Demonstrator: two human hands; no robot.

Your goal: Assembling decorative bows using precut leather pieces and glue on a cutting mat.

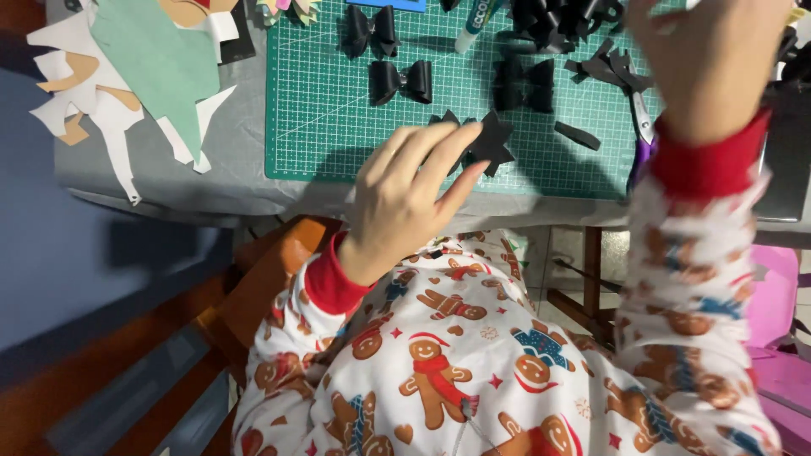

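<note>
Pinched between thumb and fingertips, the black star-shaped cutout (492, 139) sits in the grip of the left hand (404, 198) at the centre of the frame, held just above the lower edge of the green cutting mat (329, 118). That grip is closed on one edge of the shape, with its points standing free to the right. The right hand (705, 63) is raised at the upper right, blurred and turned away; whether its grip is open or closed cannot be told, and nothing shows in it.

Judging by its thin, flat look, the cutout is probably paper or foam sheet: very light, flexible, easily creased at the points, not slippery. Holding it by the body between two points, as now, seems safest.

From the head view, black bows (403, 82) lie on the mat in the upper middle, with more black pieces heaped at the top right. A white glue tube (477, 21) with a green band lies tilted at the top centre. Purple-handled scissors (639, 127) rest at the mat's right edge. White, tan and pale green paper offcuts (144, 67) lie at the upper left on the grey worktop (169, 190).
</note>
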